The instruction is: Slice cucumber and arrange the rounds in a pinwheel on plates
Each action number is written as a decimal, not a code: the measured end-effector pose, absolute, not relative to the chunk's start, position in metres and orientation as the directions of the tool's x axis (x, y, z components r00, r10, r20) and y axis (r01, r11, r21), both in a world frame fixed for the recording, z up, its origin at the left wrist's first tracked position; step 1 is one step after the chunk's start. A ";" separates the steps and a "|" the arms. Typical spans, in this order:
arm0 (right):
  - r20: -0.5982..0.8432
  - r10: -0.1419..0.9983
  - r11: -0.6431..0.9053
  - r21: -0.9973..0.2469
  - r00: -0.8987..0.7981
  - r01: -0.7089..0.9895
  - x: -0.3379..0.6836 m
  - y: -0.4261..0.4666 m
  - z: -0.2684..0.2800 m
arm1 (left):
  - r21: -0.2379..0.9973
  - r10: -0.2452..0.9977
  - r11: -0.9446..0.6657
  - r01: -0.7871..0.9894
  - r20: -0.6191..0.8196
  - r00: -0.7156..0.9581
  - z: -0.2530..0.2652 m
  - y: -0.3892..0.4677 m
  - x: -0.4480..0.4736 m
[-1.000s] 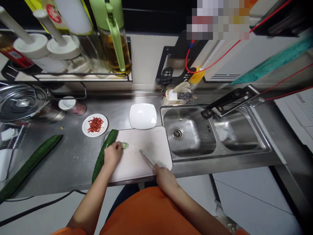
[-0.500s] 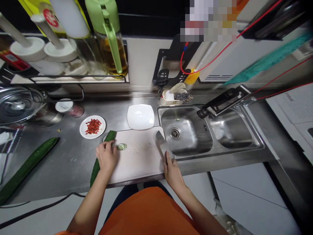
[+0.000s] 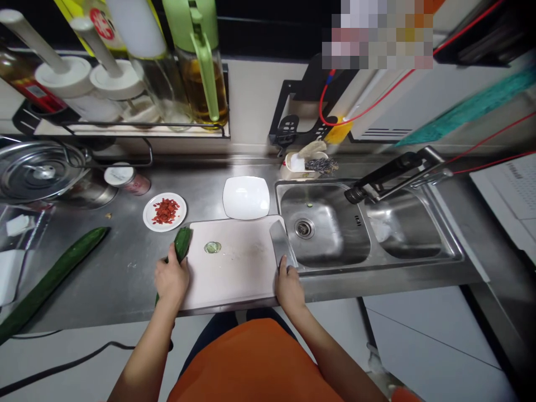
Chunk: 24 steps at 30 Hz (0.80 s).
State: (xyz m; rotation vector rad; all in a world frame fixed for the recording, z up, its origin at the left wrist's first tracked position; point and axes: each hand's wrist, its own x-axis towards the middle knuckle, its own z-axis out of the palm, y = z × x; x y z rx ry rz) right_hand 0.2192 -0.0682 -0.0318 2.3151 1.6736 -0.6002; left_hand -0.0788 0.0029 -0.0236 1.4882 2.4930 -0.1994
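My left hand (image 3: 171, 280) is wrapped round a dark green cucumber (image 3: 183, 242) along the left edge of the white cutting board (image 3: 238, 273). The cucumber's far end shows above my fingers, and most of its lower part is hidden. A few thin pale-green cucumber slices (image 3: 212, 247) lie on the board's left half. At the opposite edge, my right hand (image 3: 290, 287) grips a kitchen knife (image 3: 282, 241), its broad blade pointing away over the board's right side. The knife's handle is covered by my fingers.
Beyond the board stand a white square plate (image 3: 246, 198) and a round plate (image 3: 149, 215) of red pieces. Another long cucumber (image 3: 52, 282) lies at left. A double sink (image 3: 329, 262) with a black tap (image 3: 377, 176) adjoins on the right. Bottles fill a rack (image 3: 142, 133).
My left hand has shifted left with the cucumber, from the board's left part to its edge. The knife stays by the right edge. The whole view has moved slightly.
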 end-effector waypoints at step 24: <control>-0.359 0.896 -0.387 -0.339 0.262 0.858 0.252 0.149 -0.037 | 0.085 0.890 0.455 0.886 -0.047 -0.453 -0.034 0.003 -0.068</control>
